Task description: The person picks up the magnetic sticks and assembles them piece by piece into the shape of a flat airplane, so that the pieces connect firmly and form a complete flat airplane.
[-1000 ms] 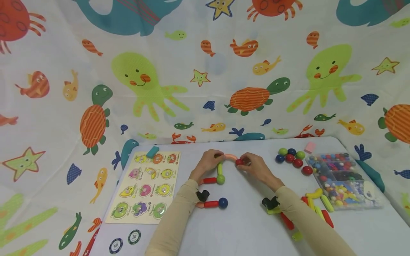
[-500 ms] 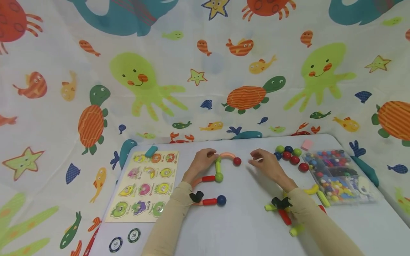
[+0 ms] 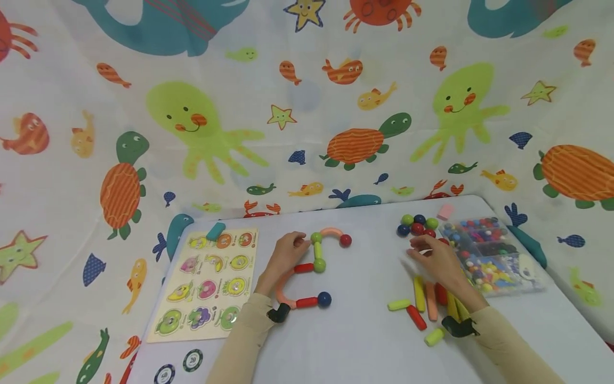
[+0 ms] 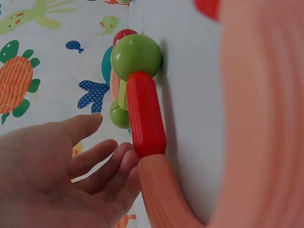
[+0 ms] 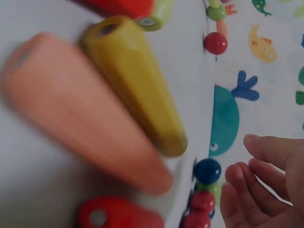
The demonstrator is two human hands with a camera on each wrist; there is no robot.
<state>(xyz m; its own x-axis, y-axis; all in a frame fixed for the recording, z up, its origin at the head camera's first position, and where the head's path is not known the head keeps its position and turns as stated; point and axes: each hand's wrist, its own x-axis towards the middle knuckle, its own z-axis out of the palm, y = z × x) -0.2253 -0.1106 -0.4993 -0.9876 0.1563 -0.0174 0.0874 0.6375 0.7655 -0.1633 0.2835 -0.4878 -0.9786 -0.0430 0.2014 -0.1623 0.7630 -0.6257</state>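
Chain of coloured plastic rods and balls [image 3: 312, 266] on counter [image 3: 360, 330]: left hand [image 3: 284, 256] touches it, relaxed; right hand [image 3: 438, 261], empty, nears loose balls [image 3: 417, 225]. Nudge could break joints.

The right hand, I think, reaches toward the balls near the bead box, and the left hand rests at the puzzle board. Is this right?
Not quite. The right hand does reach toward the balls near the bead box, but the left hand rests at the stick-and-ball figure, not at the puzzle board, which lies apart to its left. The head view shows this.
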